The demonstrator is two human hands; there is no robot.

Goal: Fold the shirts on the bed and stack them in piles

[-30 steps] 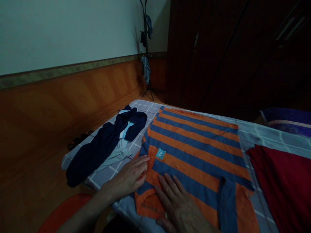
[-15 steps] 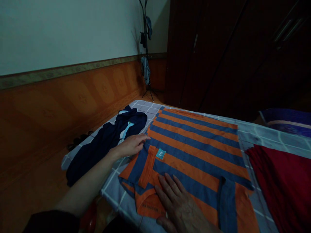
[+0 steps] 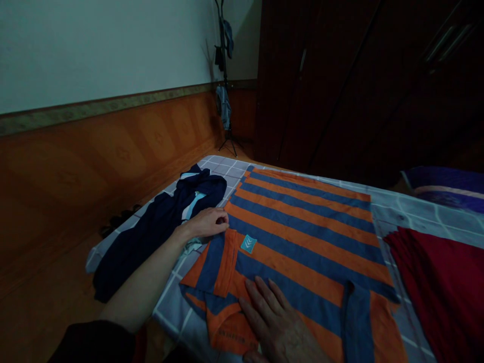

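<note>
An orange and blue striped shirt (image 3: 302, 227) lies spread on a checkered sheet (image 3: 181, 302), its collar toward me and its sleeves folded inward. At the shirt's left edge, just above the left sleeve, my left hand (image 3: 206, 222) pinches the fabric between thumb and curled fingers. My right hand (image 3: 278, 320) rests flat on the shirt beside the collar, fingers stretched out. Between the hands a small teal patch (image 3: 248, 244) shows on the stripes.
A dark navy garment (image 3: 151, 237) lies crumpled on the left of the bed. Red cloth (image 3: 446, 282) lies at the right, with a purple item (image 3: 449, 186) behind it. A coat stand (image 3: 225, 75) stands in the far corner beside a dark wardrobe (image 3: 340, 91).
My left hand's fingers have curled closed at the shirt's edge, where they were stretched out before. My right hand stays flat on the shirt. The view has shifted slightly.
</note>
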